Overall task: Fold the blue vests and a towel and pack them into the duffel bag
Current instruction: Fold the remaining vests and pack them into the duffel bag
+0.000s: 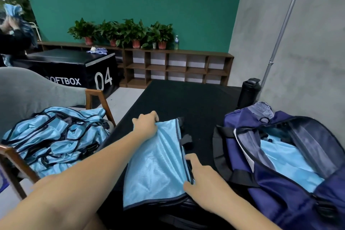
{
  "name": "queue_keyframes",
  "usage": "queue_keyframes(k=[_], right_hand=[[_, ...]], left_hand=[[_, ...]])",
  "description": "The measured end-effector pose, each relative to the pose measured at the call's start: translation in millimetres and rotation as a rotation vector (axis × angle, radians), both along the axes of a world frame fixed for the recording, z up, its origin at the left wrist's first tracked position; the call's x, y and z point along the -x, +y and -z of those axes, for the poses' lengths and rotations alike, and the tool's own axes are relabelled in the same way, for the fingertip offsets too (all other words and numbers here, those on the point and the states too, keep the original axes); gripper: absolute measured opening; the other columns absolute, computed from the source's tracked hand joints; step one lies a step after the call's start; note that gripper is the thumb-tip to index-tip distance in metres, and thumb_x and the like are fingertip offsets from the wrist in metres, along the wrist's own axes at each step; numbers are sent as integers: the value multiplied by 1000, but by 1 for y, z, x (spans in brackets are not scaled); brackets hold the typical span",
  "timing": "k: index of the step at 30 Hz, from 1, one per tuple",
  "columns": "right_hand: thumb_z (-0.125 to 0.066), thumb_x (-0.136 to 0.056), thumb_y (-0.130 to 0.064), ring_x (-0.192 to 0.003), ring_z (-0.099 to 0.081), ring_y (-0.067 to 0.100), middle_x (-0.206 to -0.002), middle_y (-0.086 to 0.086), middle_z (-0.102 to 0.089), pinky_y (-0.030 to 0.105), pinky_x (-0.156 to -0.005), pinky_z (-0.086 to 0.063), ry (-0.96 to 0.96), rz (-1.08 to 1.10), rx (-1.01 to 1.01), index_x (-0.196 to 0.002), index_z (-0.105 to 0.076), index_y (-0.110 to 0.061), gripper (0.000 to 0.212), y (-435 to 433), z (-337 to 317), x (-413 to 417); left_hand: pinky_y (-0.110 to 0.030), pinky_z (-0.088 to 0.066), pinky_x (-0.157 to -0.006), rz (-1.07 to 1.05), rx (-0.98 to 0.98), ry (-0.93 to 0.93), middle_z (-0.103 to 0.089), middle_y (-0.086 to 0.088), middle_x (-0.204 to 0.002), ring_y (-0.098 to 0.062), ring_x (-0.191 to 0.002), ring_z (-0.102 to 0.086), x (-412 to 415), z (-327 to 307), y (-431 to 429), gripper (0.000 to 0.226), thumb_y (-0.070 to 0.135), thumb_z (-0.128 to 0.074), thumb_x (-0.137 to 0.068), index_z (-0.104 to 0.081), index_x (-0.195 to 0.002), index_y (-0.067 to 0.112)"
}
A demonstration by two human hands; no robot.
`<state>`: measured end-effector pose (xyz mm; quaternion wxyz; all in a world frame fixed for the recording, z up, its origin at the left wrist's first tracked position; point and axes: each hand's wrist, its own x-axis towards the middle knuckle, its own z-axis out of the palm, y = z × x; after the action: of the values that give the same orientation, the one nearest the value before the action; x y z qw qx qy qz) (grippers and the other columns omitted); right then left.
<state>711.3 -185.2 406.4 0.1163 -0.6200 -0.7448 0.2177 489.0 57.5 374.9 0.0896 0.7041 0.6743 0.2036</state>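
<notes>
Gripping blue vest (156, 162) with both hands.

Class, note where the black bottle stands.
In the head view, the black bottle stands at right on the black table, against the grey wall, just behind the navy duffel bag.

vest (156, 164): shiny mesh cloth | duffel bag (280, 188): glossy nylon | table (186, 99): matt black

The person's arms are bare all the way to the picture's edge. The left hand (146, 124) has a long left forearm (74, 183), seen from 7 o'clock. The right hand (200, 175) has a shorter right forearm (233, 205), seen from 5 o'clock.
</notes>
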Motion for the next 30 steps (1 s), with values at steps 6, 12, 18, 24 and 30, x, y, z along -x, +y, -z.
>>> queue_keyframes(k=[6,12,18,24,30], right_hand=[[-50,-103,-56,-75,-55,17,-79,-6,-58,38,-72,-49,-175,6,-146,-148,-30,-35,54,-16,1,-16],[-38,-108,-56,-121,-50,14,-134,-12,-46,31,-103,-44,-186,-126,-490,-149,-50,-30,50,-8,24,-33],[-46,-110,-56,-142,-44,15,-153,-7,-49,34,-119,-35,-169,-413,-595,-148,-55,-29,48,2,36,-34],[-43,-99,-81,-147,-37,10,-159,-13,-41,28,-122,-30,-223,-465,-453,-154,-47,-35,72,6,32,-34],[-55,-95,-77,-131,-49,8,-142,-15,-53,24,-114,-42,-259,-518,-550,-147,-54,-33,69,2,38,-37]], left_hand=[[-42,-33,-91,140,-87,-3,-62,14,-109,-19,-110,-55,-35,3,-2,26,16,-60,-93,-57,-112,34],[-40,-36,-96,316,-188,-27,-53,20,-113,-10,-107,-52,1,-6,-55,18,35,-70,-97,-60,-112,38],[-37,-48,-93,551,-262,-3,-61,25,-114,2,-107,-57,40,-1,-159,15,40,-71,-98,-66,-112,42],[-27,-37,-111,702,-241,75,-52,27,-145,2,-137,-50,62,13,-226,45,68,-63,-99,-62,-136,43],[-27,-38,-110,710,-220,230,-47,18,-152,-6,-139,-50,74,34,-228,65,55,-75,-88,-51,-146,40]])
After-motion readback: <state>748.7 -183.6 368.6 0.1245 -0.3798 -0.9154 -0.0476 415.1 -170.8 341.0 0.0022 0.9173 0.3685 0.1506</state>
